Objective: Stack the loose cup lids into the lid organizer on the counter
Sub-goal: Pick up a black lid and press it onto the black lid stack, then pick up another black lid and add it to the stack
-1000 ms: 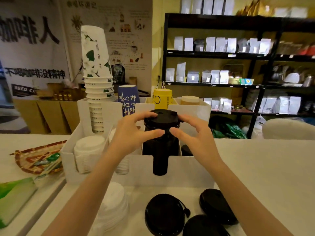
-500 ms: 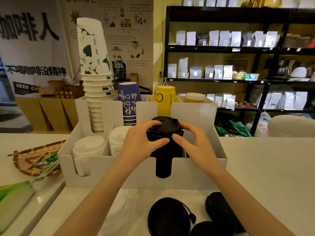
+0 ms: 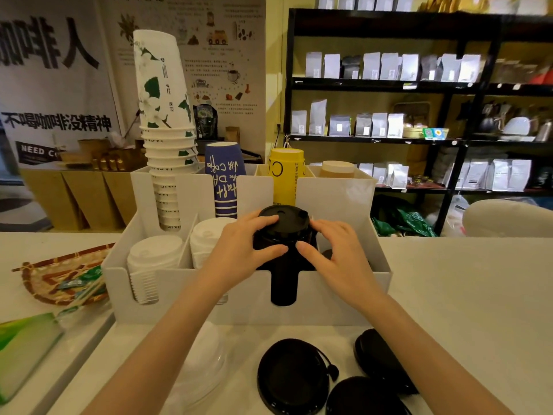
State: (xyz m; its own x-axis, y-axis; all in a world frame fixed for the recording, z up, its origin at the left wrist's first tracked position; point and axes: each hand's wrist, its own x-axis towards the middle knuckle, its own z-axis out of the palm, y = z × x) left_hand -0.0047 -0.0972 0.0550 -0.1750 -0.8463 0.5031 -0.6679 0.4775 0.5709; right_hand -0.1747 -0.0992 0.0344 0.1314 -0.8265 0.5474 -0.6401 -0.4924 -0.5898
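My left hand (image 3: 239, 253) and right hand (image 3: 338, 259) have pressed the black lids (image 3: 282, 232) lower into the organizer (image 3: 338, 298), fingers clasping the stack; three lids (image 3: 294, 375) wait on the surface (image 3: 466, 310).

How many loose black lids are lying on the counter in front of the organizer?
3: one in the middle, one at the bottom edge, one right of them, partly behind the right arm. More may be hidden.

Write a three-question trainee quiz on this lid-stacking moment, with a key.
1. True or false: both hands, left hand and right hand, touch the black lid stack.
2. Which compartments of the white organizer hold white lids? A) the two leftmost B) the rightmost
3. Fill in: loose black lids lie on the counter ___ the organizer.

Key: 1 true; 2 A; 3 in front of (nearer the person).
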